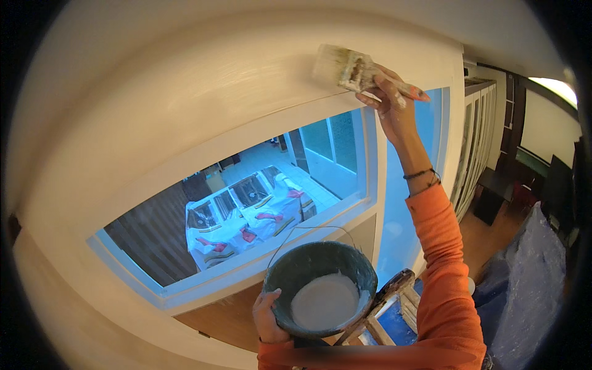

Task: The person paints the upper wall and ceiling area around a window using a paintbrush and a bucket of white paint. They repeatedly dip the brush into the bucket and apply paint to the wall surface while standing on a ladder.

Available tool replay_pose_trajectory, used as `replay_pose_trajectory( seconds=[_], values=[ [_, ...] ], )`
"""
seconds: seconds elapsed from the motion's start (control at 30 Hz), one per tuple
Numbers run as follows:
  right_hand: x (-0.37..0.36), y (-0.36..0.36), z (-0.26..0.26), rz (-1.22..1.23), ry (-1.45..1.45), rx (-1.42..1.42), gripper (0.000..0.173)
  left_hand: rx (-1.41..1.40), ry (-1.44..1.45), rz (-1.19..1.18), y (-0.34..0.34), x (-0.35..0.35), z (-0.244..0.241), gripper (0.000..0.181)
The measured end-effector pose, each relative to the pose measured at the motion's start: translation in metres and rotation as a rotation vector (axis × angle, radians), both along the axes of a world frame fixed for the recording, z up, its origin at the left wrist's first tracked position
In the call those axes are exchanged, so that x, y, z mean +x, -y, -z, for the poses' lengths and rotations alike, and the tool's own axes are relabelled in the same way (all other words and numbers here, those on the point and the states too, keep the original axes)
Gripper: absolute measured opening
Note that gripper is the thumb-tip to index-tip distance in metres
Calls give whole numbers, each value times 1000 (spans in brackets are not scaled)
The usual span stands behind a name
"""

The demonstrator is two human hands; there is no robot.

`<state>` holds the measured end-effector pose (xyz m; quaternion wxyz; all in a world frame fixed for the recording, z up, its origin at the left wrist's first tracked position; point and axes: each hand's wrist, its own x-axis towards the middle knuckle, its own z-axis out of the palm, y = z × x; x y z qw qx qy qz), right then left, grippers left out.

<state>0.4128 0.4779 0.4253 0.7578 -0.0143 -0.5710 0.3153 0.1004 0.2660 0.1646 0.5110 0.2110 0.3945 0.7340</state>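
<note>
My right hand (pixel 391 95) grips a wide paintbrush (pixel 356 71) by its paint-smeared handle. The bristles are against or just off the cream wall (pixel 222 78) above an interior window; the exact contact cannot be made out. White paint spots mark my fingers. Lower down, my left hand (pixel 268 317) holds a dark bucket (pixel 319 252) by its left rim, thumb over the edge. Whitish paint (pixel 326 300) fills the bottom of the bucket. Its thin wire handle (pixel 319 227) stands up above the far rim.
A paint-stained wooden ladder (pixel 393 289) stands beside the bucket. The window frame (pixel 372 157) runs below the brush; behind it, plastic-wrapped goods (pixel 249 217) sit on a tiled floor. On the right are clear plastic sheeting (pixel 532 277), a row of cabinets (pixel 476 125) and a dark desk (pixel 492 194).
</note>
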Motion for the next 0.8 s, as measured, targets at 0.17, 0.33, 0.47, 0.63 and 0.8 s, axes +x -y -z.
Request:
replay_pose_trajectory(
  seconds=[0.17, 0.33, 0.47, 0.63, 0.8],
  values=[
    [-3, -27, 1, 83, 99, -88, 50, -22, -4, -6, -1, -3, 8, 10],
    [70, -65, 6, 262, 107, 32, 51, -34, 81, -9, 9, -13, 17, 6],
    [126, -59, 0, 593, 100, 41, 42, -56, 120, -64, 28, -34, 40, 6],
    [63, -37, -6, 948, 189, 198, 33, -168, 129, -149, 54, -12, 3, 15],
    [-93, 28, 4, 889, 429, 165, 35, -83, 36, -194, 62, -17, 13, 22]
  ],
)
